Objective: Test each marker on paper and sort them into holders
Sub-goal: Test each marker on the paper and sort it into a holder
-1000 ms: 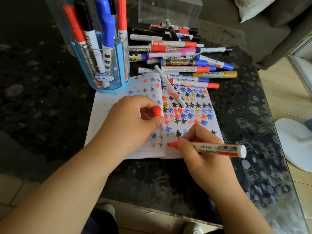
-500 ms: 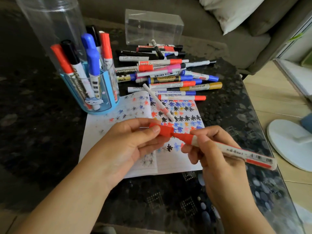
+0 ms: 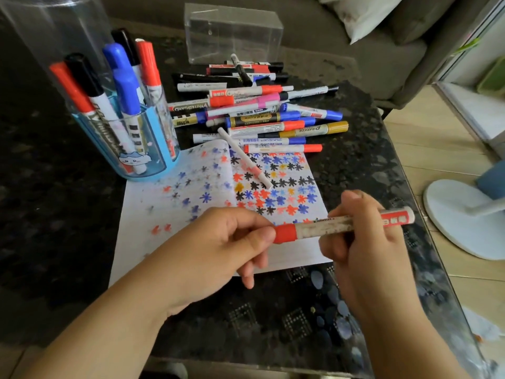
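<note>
The right hand (image 3: pixel 366 258) is curled round the barrel of a red marker (image 3: pixel 341 225), holding it level above the near edge of the paper (image 3: pixel 153 214). The left hand (image 3: pixel 216 253) meets it from the other side: thumb and forefinger pinch the marker's red cap (image 3: pixel 285 233), which sits on the marker's tip. So the two hands are drawn together on the one marker, cap end toward the left hand, labelled tail end sticking out past the right.

Under and beyond the hands lies the paper, an open sheet covered in small star-shaped test marks in red, blue, black and yellow. A thin white pen (image 3: pixel 246 160) lies slantwise across it, beyond the hands.

Farther out, past the paper, a loose pile of markers (image 3: pixel 259 116) lies on the dark speckled surface (image 3: pixel 355 165). Beyond the left hand, touching the paper's far left corner, stands a blue holder (image 3: pixel 147 149) with red, black and blue markers upright in it. A clear box (image 3: pixel 232 31) stands behind the pile.
</note>
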